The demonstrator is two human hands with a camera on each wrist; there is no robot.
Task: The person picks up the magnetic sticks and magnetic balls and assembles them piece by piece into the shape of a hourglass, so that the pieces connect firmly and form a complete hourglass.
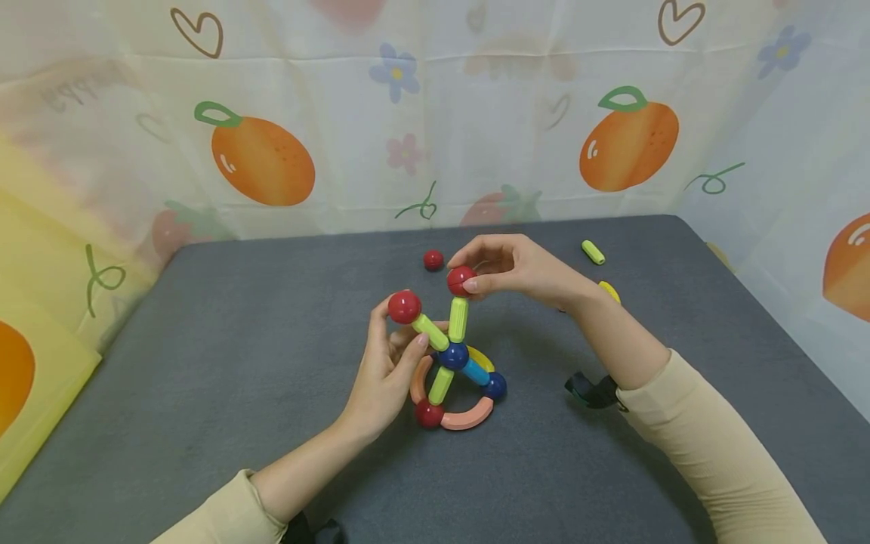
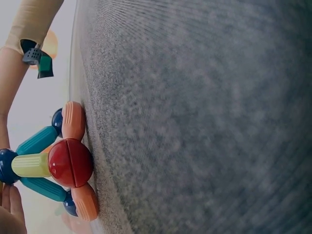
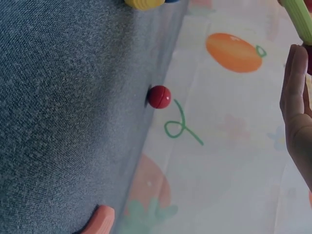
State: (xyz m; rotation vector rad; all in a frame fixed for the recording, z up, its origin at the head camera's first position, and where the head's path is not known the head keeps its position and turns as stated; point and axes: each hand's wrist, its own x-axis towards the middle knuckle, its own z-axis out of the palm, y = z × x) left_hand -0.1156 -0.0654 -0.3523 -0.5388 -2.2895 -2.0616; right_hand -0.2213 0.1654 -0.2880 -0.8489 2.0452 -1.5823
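A magnetic ball-and-stick model stands on the grey table. Its ring has pink curved rods (image 1: 467, 417), a red ball (image 1: 429, 413) and a dark blue ball (image 1: 495, 386). Straight rods rise to a central blue ball (image 1: 453, 356). From there two yellow-green rods branch upward, each under a red ball. My left hand (image 1: 384, 370) pinches the left-leaning rod (image 1: 431, 332), its fingers partly hidden behind the left red ball (image 1: 404, 307). With thumb and fingers, my right hand (image 1: 519, 263) pinches the red ball (image 1: 461, 281) atop the more upright rod (image 1: 458, 319).
A loose red ball (image 1: 433, 261) lies behind the model. Farther right are a yellow-green rod (image 1: 593, 252) and a yellow curved piece (image 1: 609, 291), partly behind the right forearm. The right wrist view shows a pink curved piece (image 3: 100, 220). A printed cloth (image 1: 435, 113) hangs behind the table.
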